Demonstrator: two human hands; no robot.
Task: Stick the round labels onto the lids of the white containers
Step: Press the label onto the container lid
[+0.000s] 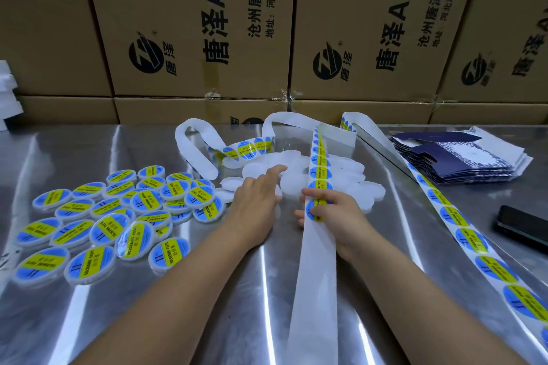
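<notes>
A long white backing strip point(314, 261) with round blue-and-yellow labels runs across the steel table point(231, 299) toward me. My right hand point(335, 213) holds this strip, thumb and fingers curled over a label point(315, 210) near its bare end. My left hand point(258, 198) reaches forward with fingers stretched out over a pile of plain white containers point(293, 178); its index finger points at one lid. Several labelled containers point(109, 216) lie heaped at the left.
A second run of the label strip point(471, 240) crosses the table's right side. Flat dark-blue cartons point(456, 157) are stacked at the back right, a black phone point(525, 225) lies by the right edge. Cardboard boxes point(201, 24) wall off the back.
</notes>
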